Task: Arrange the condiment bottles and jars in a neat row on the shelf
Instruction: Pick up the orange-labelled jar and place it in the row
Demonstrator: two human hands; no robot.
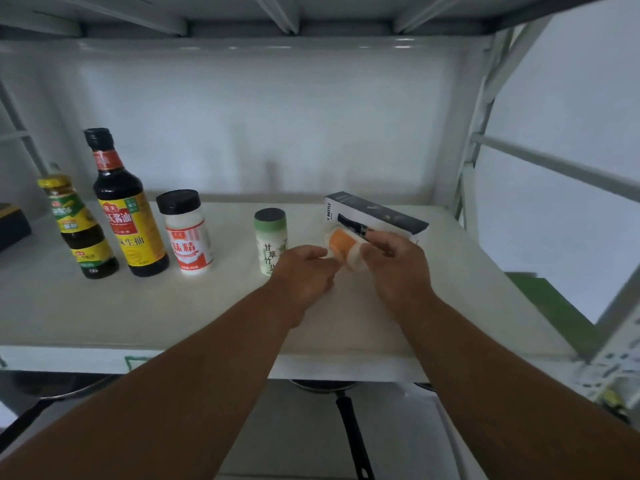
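Four containers stood upright in a row on the white shelf [104, 313]: left of the green-labelled salt shaker [270, 239] stood a white jar [188, 233] with a black lid, then a tall dark soy sauce bottle [126, 209], then a smaller yellow-capped bottle [78, 225] farthest left. Just right of the shaker, the right hand [398, 268] curled its fingers round a tilted orange-labelled jar [343, 245], held in front of a dark box [377, 213]. The left hand [304, 275] touched that jar's lower end with loosely bent fingers, gripping nothing.
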